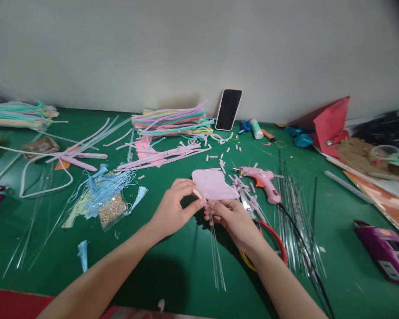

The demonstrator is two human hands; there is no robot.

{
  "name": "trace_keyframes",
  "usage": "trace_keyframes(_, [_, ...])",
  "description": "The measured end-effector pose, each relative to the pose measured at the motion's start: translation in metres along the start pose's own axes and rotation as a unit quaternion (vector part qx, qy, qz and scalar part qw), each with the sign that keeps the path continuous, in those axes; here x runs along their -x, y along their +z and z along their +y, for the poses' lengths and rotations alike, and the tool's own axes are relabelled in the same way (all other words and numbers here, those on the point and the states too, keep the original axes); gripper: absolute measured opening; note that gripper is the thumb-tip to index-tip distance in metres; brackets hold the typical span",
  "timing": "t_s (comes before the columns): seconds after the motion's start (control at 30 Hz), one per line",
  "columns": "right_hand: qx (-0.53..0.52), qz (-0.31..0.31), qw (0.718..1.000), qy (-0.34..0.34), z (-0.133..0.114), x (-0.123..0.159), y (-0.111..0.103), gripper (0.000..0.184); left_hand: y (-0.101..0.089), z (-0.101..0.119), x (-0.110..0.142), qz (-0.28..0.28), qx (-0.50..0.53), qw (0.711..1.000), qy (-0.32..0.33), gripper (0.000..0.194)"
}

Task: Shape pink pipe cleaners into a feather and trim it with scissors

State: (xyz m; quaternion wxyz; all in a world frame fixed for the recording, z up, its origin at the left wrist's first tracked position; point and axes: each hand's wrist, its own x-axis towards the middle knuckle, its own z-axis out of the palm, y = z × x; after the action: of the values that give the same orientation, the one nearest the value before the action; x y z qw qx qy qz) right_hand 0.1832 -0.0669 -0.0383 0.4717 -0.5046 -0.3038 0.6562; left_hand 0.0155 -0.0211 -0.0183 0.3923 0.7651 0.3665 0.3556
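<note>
Thumb and fingers of my left hand (173, 204) pinch a short pale pink tube-like piece (198, 194). My right hand (236, 222) is closed on several thin clear strands (215, 257), which hang down below its fingers. Both sets of fingertips meet in the middle, near the front edge of a fuzzy pale lilac panel (214, 183). Whether either hand touches that panel I cannot tell. Scissors with red and yellow handles (275, 237) lie partly hidden under my right hand and forearm. Short lilac cut pieces (249, 188) are scattered beside the panel.
A pink glue gun (264, 179) with a black cord lies right of the panel, by a spread of clear strips (297, 221). Pastel fuzzy stems (173, 120) and a phone (228, 110) are behind. Blue tassels (108, 190) and a bag of gold beads (112, 212) lie left.
</note>
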Motion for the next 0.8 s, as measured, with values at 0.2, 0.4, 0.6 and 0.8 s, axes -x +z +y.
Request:
trace_keyframes(0.2, [-0.013,0.018,1.000,-0.014,0.001,-0.002,-0.005,0.026,-0.007,0.002,-0.001,0.052,0.010,0.998,-0.028,0.010])
trace_keyframes(0.4, [-0.021,0.049,0.998,-0.042,-0.002,0.001,-0.003,0.025,-0.012,0.001,-0.004,0.085,0.070,0.992,-0.054,0.018])
trace_keyframes(0.6, [-0.017,0.084,0.989,-0.118,-0.006,0.005,-0.001,0.017,-0.009,0.000,-0.004,0.120,0.096,0.982,-0.112,0.022])
trace_keyframes(0.8, [-0.037,0.087,0.990,-0.108,-0.005,0.004,-0.002,0.019,-0.006,0.003,-0.001,0.029,0.100,0.989,-0.102,0.017])
